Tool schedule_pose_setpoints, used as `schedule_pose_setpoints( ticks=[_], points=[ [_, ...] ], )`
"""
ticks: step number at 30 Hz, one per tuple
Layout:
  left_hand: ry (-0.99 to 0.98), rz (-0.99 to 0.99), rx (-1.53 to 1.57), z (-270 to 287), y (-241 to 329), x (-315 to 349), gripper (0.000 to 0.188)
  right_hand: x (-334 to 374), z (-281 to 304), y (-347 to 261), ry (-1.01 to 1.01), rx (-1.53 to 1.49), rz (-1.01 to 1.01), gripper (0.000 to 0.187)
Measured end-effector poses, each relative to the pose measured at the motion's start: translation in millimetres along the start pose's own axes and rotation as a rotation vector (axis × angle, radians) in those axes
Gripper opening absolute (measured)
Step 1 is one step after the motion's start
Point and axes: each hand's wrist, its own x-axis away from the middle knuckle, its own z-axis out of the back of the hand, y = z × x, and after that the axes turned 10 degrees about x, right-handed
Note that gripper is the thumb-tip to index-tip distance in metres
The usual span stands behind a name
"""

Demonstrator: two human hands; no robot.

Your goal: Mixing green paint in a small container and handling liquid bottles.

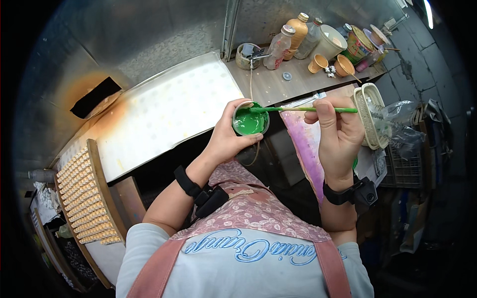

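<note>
My left hand (232, 133) is wrapped round a small clear cup (238, 130) with green paint (250, 121) inside, its open top facing up. Between the thumb and fingers of my right hand (338, 130) is a thin paintbrush (295, 109), lying nearly level. Its green-coated tip reaches over the cup's rim to the paint at the far right side. Green also covers the handle end beyond my fingers. Both hands are above the gap in front of the work surface, the left nearer the white sheet.
White paper (169, 116) covers the bench at left. A tray with rows of small orange-white pieces (85, 196) stands at far left. Bottles (296, 34), a white tub (329, 42) and orange cups (318, 63) line the back shelf. At right are a purple-stained sheet (304, 144) and a cream basket (366, 116).
</note>
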Motion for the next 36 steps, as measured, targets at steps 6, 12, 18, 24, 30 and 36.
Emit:
schedule_pose_setpoints(
  ticks=[6,12,18,24,30,36],
  points=[
    [-0.015,0.005,0.046,1.0,0.0,-0.4,0.072,1.3,-3.1,6.9,-0.172,0.064,0.085,0.011],
    [-0.006,0.031,0.07,2.5,4.7,-1.9,0.072,1.3,-5.6,16.0,-0.336,0.226,0.114,0.011],
    [-0.024,0.03,0.065,5.5,-2.8,-0.4,0.073,5.8,-19.0,5.7,-0.39,0.096,0.089,0.011],
    [-0.011,0.021,0.123,4.9,-1.6,-1.3,0.073,9.0,-9.9,7.6,-0.218,-0.06,0.004,0.016],
    [-0.012,0.028,0.105,7.5,-7.7,-2.6,0.073,0.1,16.2,-9.8,-0.124,-0.058,-0.015,0.021],
    [-0.019,0.059,0.16,4.2,-3.4,-3.9,0.073,-0.9,19.7,-9.7,-0.077,-0.119,0.01,0.02]
  ],
)
